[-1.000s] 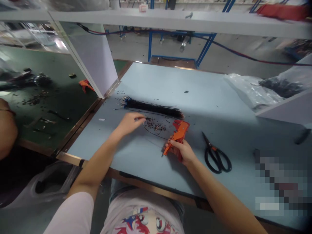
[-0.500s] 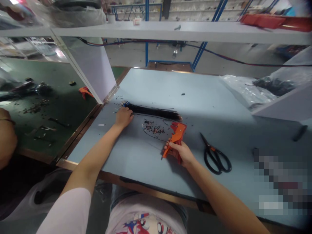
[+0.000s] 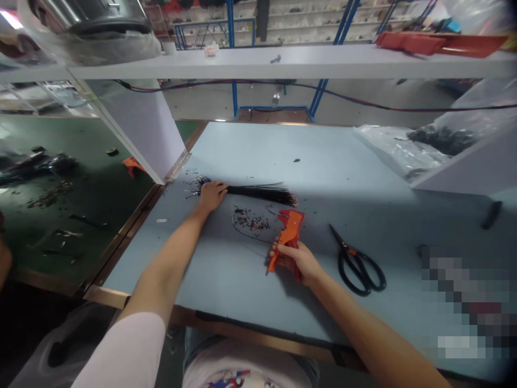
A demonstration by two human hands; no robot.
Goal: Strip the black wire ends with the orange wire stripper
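A worker's left hand point(image 3: 212, 196) lies palm down, fingers loosely spread, on a long bundle of thin black wires point(image 3: 258, 194) on a pale blue work surface point(image 3: 258, 145). The bundle runs crosswise, and the hand covers it close to the end where fine bright wire tips point(image 3: 202, 185) fan out. The right hand point(image 3: 293, 262) is curled around the grips of an orange wire stripper point(image 3: 291, 229), which it holds tilted with the toothed head upward, just below the bundle and apart from it.

Between the two hands lies a small scatter of cut wire scraps point(image 3: 248, 220), with a single loose black wire point(image 3: 244, 233) curving beneath it toward the tool. More specks dot the surface around the bundle's tipped end. To the right, a pair of black-handled scissors point(image 3: 359, 275) rests on the surface, blades pointing away from the worker and well clear of the right hand.

Farther right, a clear plastic bag point(image 3: 398, 148) holds a dark mass of material. A white shelf point(image 3: 283, 62) spans the surface, carrying a red tray point(image 3: 440, 44). On a neighbouring green-topped bench point(image 3: 81, 140) at left lie a similar orange tool point(image 3: 130, 166) and more scraps point(image 3: 50, 195). The worker's pale sleeve point(image 3: 121, 350) and printed shirt point(image 3: 232, 380) show at the bottom of the frame.
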